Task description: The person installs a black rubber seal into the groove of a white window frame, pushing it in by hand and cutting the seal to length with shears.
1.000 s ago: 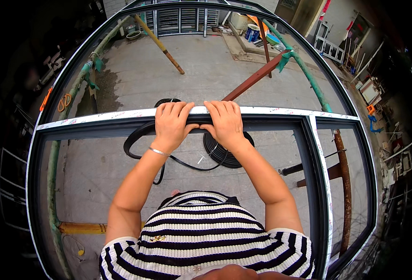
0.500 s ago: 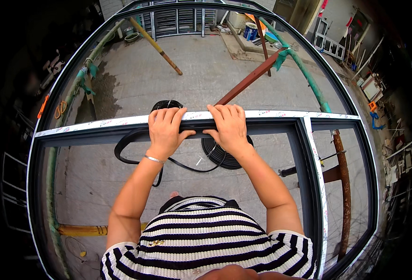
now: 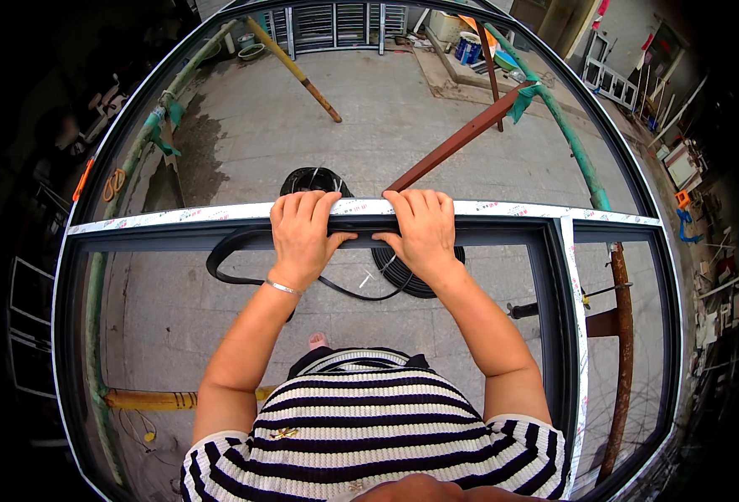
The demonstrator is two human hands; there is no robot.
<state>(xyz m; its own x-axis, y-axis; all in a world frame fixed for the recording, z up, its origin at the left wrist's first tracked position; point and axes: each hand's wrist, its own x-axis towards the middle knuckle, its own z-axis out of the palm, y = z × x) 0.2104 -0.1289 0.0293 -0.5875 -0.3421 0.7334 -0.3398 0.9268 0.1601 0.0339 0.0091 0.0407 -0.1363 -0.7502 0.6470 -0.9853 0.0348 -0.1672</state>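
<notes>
Head view: we see a black strip (image 3: 212,260) looping off the near side of a film-covered crossbar (image 3: 368,206). Our left hand (image 3: 300,234) and right hand (image 3: 424,230) grip that bar, fingers curled over, thumbs on its near side. Below lie grey paving (image 3: 386,109) and a black coil (image 3: 403,274). Our hands hide some contact; dark rims swallow the yard's edges.

White, red-flecked bar (image 3: 363,206); black strip (image 3: 216,268)
</notes>
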